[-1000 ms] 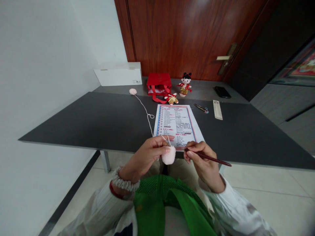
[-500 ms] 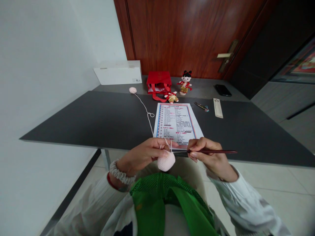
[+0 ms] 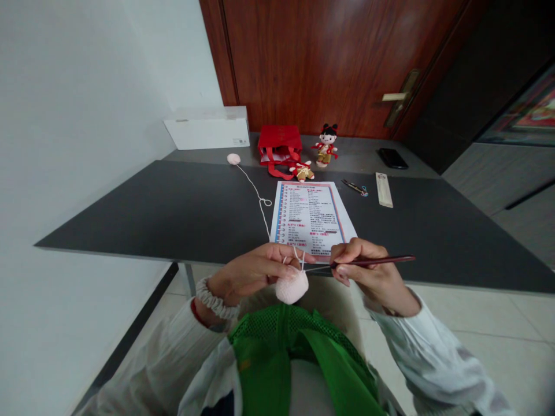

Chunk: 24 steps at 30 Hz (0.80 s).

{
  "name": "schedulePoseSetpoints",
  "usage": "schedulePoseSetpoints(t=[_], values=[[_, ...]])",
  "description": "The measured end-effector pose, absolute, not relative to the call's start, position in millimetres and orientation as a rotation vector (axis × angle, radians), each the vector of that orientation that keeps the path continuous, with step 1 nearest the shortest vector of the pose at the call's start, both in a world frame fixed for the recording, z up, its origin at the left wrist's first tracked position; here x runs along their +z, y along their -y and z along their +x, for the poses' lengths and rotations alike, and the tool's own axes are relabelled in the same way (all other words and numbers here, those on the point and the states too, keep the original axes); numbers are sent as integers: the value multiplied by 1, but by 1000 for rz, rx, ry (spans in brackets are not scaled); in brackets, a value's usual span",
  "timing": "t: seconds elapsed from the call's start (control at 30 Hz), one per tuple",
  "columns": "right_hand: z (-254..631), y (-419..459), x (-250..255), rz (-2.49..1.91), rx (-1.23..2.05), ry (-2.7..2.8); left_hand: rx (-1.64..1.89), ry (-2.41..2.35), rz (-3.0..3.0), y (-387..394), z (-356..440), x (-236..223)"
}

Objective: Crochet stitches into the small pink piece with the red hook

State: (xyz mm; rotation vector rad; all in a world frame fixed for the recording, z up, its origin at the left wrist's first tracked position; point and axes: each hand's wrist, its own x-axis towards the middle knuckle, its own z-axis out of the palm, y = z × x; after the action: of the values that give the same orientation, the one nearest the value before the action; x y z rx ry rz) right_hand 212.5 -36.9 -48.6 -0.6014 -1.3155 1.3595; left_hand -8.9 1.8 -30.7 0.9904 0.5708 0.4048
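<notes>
My left hand pinches a pale pink crocheted piece, with a thin strand of pale yarn looped over its fingers. That yarn runs back across the table to a small pink yarn ball. My right hand holds a crochet hook with a dark red handle like a pencil. Its metal tip points left, towards the top of the pink piece, and a taut strand links them. The hook's tip is thin and hard to make out.
A printed colour chart lies on the dark table just beyond my hands. Further back are a red gift bag, several small dolls, a black phone, small scissors and a white box.
The hook has swung from slanting down to the right to nearly level. My right hand has risen, and the pink piece has shifted slightly left.
</notes>
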Motion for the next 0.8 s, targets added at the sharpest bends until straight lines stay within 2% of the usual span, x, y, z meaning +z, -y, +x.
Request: schedulePoseSetpoints(t=[0.2, 0.37, 0.53, 0.63, 0.8], values=[[218, 38, -43, -651, 1355, 1401, 381, -597, 998, -3, -12, -32], [216, 32, -46, -528, 1563, 1256, 390, -616, 1073, -2, -11, -28], [207, 28, -51, -609, 1729, 981, 579, -799, 1318, 2, -3, -18], [199, 31, -50, -660, 1652, 914, 708, -947, 1458, 8, 1, -14], [193, 42, -48, -723, 1337, 1026, 822, -1015, 1573, 11, 3, -13]])
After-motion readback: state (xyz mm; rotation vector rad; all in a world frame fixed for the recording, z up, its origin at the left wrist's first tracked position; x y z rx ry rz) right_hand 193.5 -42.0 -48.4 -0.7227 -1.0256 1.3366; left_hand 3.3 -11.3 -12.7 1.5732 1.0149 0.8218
